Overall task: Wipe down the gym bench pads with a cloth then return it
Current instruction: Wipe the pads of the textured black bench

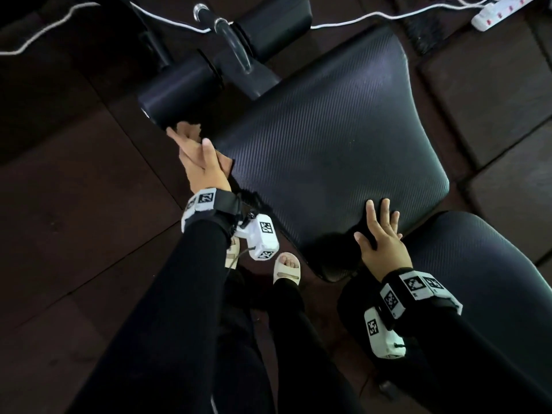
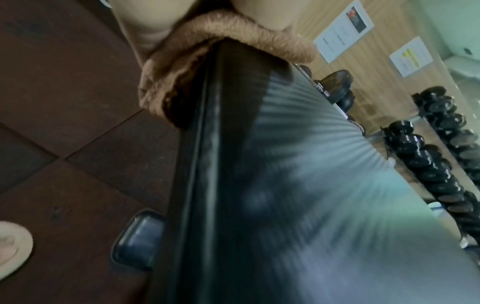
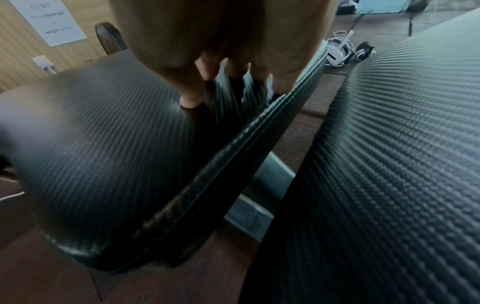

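Note:
The black ribbed seat pad (image 1: pixel 343 138) fills the middle of the head view, and the back pad (image 1: pixel 484 279) lies at the lower right. My left hand (image 1: pixel 194 150) grips a tan fluffy cloth (image 1: pixel 225 162) against the seat pad's left edge, just below a foam roller (image 1: pixel 176 94). In the left wrist view the cloth (image 2: pixel 233 41) is folded over the pad's edge (image 2: pixel 207 144) under my fingers (image 2: pixel 153 24). My right hand (image 1: pixel 382 231) rests flat on the seat pad's near corner, its straight fingers (image 3: pixel 192 90) pressing on the pad (image 3: pixel 103 133).
A second foam roller (image 1: pixel 268 28) and the bench's metal post (image 1: pixel 233 43) stand at the far end. A white cable (image 1: pixel 373 17) and power strip (image 1: pixel 501 11) lie on the dark floor tiles. My sandalled foot (image 1: pixel 286 267) is beside the bench. A dumbbell rack (image 2: pixel 428 148) lines the wall.

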`<state>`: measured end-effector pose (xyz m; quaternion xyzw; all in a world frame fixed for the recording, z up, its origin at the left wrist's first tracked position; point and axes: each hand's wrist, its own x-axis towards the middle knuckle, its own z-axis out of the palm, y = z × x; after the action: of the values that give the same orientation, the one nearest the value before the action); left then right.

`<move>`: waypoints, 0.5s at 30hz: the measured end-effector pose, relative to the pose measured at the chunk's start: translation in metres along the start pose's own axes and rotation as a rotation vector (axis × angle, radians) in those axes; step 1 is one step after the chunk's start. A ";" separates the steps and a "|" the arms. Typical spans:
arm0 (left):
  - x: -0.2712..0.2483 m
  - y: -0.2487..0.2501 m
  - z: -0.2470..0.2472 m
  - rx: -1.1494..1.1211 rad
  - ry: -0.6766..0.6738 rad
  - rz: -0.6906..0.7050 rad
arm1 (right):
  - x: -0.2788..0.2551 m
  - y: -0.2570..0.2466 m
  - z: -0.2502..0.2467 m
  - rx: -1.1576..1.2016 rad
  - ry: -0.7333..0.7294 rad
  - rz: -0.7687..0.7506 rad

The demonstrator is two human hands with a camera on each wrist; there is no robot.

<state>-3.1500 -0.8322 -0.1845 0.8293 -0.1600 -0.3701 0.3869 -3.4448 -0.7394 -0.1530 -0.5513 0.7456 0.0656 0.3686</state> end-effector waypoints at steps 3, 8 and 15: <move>0.028 0.008 -0.006 0.083 -0.096 -0.029 | 0.000 0.000 0.000 -0.007 0.001 0.000; 0.027 0.010 -0.018 0.223 -0.170 -0.102 | 0.001 -0.004 -0.007 -0.018 -0.032 0.031; -0.038 0.022 -0.067 0.340 -0.310 0.047 | -0.010 -0.049 -0.041 0.047 -0.034 0.074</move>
<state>-3.1259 -0.7904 -0.1205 0.8118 -0.2966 -0.4518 0.2210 -3.4202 -0.7711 -0.1017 -0.5132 0.7606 0.0710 0.3912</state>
